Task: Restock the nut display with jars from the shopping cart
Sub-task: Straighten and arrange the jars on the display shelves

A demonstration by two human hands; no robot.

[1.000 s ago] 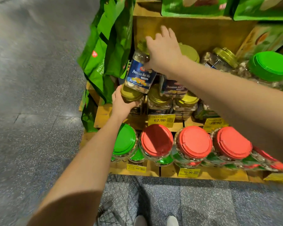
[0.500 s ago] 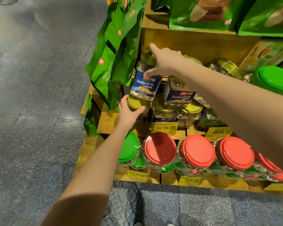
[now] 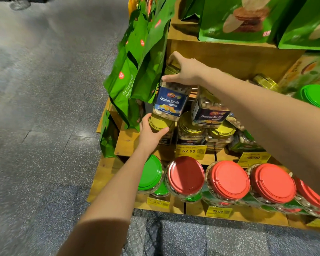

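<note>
Your right hand is clamped over the top of the clear plastic jar with the blue Premium Nut Mix label. The thumb stretches along its near shoulder and the fingers curl over the far side, hiding the lid. That jar sits tilted, up and to the left of the yellow 62.90 price tag. Its base meets the top of a gold-lidded clear nut jar one tier down. Your left hand wraps that lower jar's lid from the left, thumb across the near edge and fingers round the back, just left of the tag and slightly above it.

A second blue-labelled clear jar leans above and right of the tag, on more gold-lidded jars. Below the tag a row of red-lidded clear jars lies on its side, with a green-lidded clear jar down to the left. Green pistachio bags hang well up and left of the tag, just beside the held jar.
</note>
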